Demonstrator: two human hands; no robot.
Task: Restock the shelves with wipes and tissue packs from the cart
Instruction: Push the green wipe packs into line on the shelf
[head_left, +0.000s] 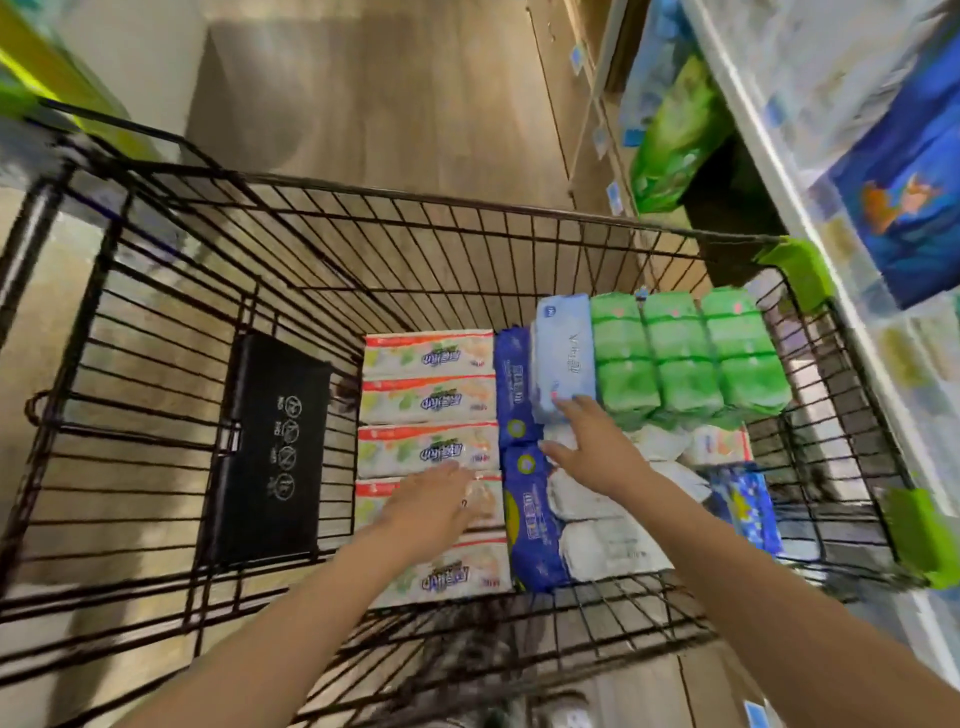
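A black wire cart (467, 205) holds the stock. A column of white tissue packs (428, 402) with red and green print fills its middle. Dark blue wipes packs (532, 525) lie beside them, then a light blue wipes pack (563, 358) and green packs (685, 353) at the far right. My left hand (434, 512) lies flat with straight fingers on a white tissue pack. My right hand (589, 439) reaches forward, fingers extended, its fingertips touching the near edge of the light blue pack. Neither hand grips anything.
A shelf (769, 171) runs along the right with a green bag (675, 140), blue packs and price tags. White packs (613, 540) and a starry blue pack (748, 506) lie in the cart's near right. The black child-seat flap (272, 441) stands at left. Wood floor lies ahead.
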